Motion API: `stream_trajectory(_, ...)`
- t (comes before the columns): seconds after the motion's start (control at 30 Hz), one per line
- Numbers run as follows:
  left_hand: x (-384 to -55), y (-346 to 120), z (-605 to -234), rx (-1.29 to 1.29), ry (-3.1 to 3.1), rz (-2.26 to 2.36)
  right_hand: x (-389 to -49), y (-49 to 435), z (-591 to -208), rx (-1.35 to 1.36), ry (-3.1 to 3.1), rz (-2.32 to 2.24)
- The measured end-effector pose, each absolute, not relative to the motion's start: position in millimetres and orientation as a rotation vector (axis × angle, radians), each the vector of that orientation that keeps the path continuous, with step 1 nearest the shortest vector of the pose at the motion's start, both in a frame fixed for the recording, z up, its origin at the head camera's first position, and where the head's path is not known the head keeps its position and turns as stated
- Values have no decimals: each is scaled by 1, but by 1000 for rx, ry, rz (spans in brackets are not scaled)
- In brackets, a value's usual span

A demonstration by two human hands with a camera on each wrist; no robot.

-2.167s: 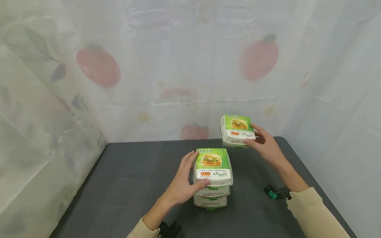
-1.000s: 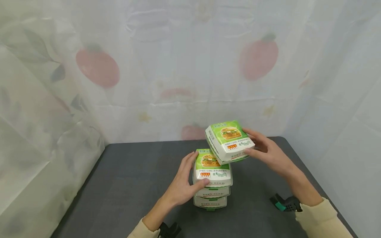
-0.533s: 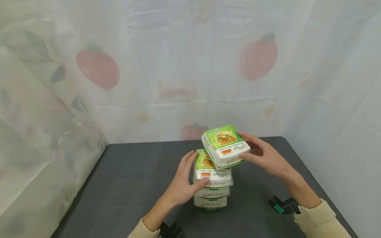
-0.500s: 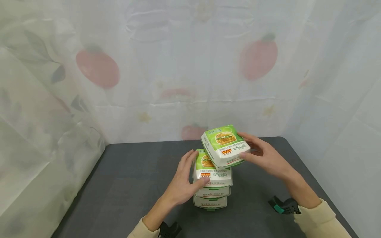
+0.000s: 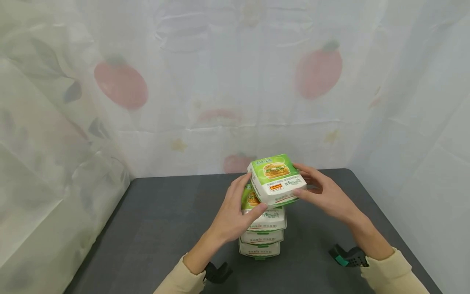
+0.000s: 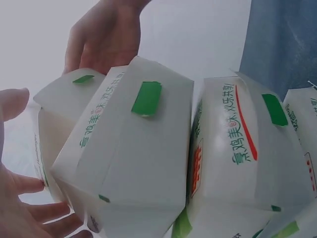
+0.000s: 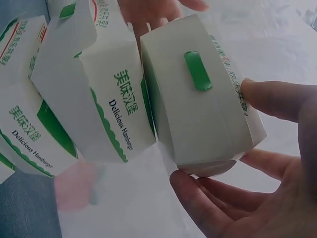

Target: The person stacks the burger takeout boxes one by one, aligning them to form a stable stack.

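Observation:
My right hand (image 5: 327, 194) grips a green and white hamburger box (image 5: 277, 179) by its right side, thumb in front, fingers behind. The box is tilted and turned askew above a stack of three like boxes (image 5: 263, 237). In the right wrist view, the held box (image 7: 203, 104) meets the stack's top box (image 7: 99, 84) along one edge, with a gap widening below. My left hand (image 5: 235, 210) is at the held box's left side, fingers fairly straight, index fingertip at its edge. In the left wrist view, the left thumb (image 6: 14, 103) stands apart from the boxes.
The stack stands on a dark grey table (image 5: 165, 228). Behind the table hangs a pale curtain (image 5: 235, 81) with printed fruit, and more sheeting (image 5: 47, 163) lines the sides. Black wrist cameras (image 5: 349, 256) sit on both forearms.
My right hand has brought the box left and toward me, over the stack, turning it askew. My left hand has left the stack's top box and risen to the held box.

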State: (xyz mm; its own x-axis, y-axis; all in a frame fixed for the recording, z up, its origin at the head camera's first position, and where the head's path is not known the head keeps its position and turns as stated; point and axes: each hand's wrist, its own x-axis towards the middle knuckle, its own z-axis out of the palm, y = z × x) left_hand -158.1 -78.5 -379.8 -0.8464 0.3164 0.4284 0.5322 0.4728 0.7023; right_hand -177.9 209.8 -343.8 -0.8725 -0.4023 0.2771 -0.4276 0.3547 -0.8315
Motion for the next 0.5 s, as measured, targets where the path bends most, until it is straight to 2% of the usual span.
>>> stream_trajectory(0.5, -159, -89, -375, -665, -2473, -1465, -168, 194, -347, 784, -2489, 1695)
